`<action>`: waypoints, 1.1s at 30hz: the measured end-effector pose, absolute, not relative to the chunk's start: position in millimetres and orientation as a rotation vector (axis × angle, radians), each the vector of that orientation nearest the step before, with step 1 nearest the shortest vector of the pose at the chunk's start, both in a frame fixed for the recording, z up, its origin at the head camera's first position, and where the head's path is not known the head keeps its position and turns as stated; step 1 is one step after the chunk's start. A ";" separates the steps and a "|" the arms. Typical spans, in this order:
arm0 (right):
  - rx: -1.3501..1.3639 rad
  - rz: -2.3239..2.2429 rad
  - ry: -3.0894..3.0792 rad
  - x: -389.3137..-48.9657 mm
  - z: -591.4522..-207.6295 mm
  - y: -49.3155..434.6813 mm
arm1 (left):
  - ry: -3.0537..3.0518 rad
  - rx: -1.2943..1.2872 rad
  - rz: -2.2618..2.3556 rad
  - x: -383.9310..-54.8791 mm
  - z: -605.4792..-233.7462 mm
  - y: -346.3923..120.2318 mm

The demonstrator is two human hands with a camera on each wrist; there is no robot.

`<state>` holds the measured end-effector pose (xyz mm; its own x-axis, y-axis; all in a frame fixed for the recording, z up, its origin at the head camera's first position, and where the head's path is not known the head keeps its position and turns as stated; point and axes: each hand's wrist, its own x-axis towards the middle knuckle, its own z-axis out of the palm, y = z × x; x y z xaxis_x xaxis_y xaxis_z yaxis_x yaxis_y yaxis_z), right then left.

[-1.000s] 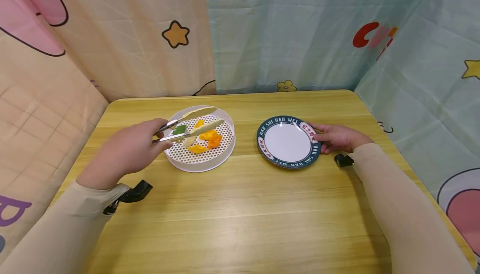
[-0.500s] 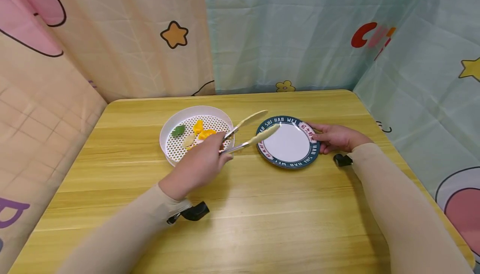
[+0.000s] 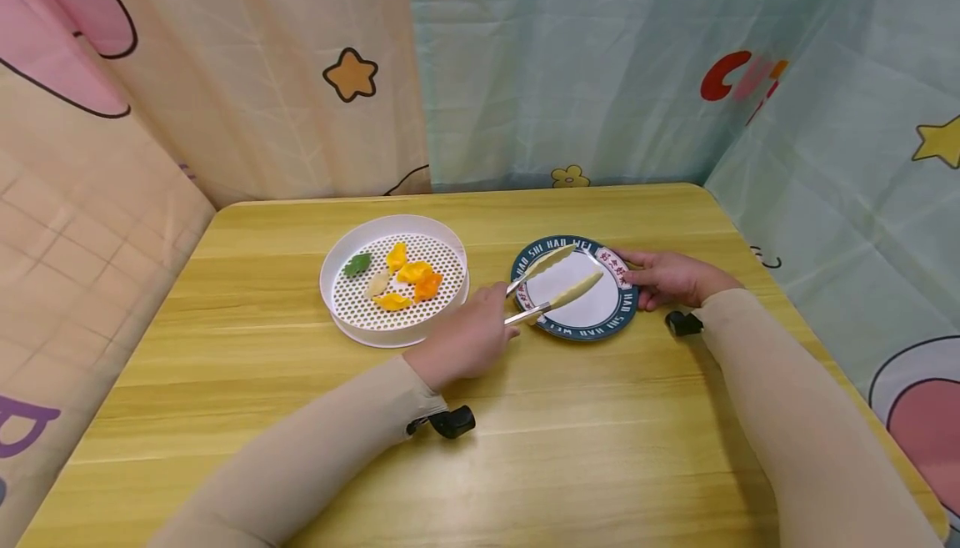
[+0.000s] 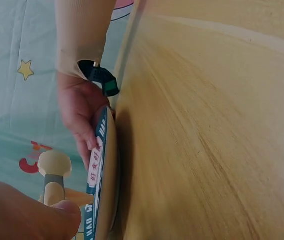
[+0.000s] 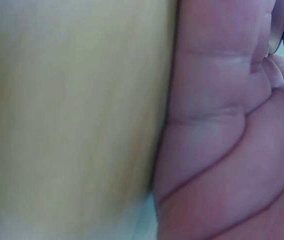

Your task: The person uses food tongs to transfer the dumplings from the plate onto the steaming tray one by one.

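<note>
My left hand [image 3: 467, 333] grips metal tongs [image 3: 534, 311] with pale yellow tips. The tips are spread apart above the plate [image 3: 573, 294], which has a white middle and a dark teal lettered rim; nothing shows between them. At the plate's right edge my right hand [image 3: 667, 278] pinches the rim, thumb on top. Left of the tongs stands a round white steamer tray [image 3: 393, 337] with a perforated bottom. In it lie several yellow dumpling-like pieces [image 3: 415, 272], an orange one [image 3: 428, 286], a pale one [image 3: 378, 284] and a green one [image 3: 357, 264].
Everything stands on a wood-grain table [image 3: 570, 439]. Printed curtains [image 3: 555, 72] close off the back and both sides. The left forearm reaches across the table's front left, in front of the steamer tray.
My left hand has carried the tongs rightward from above the steamer tray to above the plate. The right hand, the plate and the pieces in the tray have stayed put.
</note>
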<state>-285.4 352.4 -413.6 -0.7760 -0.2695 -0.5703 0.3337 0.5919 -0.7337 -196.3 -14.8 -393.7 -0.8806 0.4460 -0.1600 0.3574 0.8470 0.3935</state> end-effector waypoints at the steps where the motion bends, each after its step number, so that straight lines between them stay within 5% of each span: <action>1: 0.053 -1.178 2.160 -285.2 -413.4 352.2 | 2.771 0.609 0.528 -197.1 -395.4 -13.6; 33: 0.051 -1.186 2.149 -284.6 -415.0 351.8 | 2.778 0.673 0.620 -201.4 -401.0 -4.8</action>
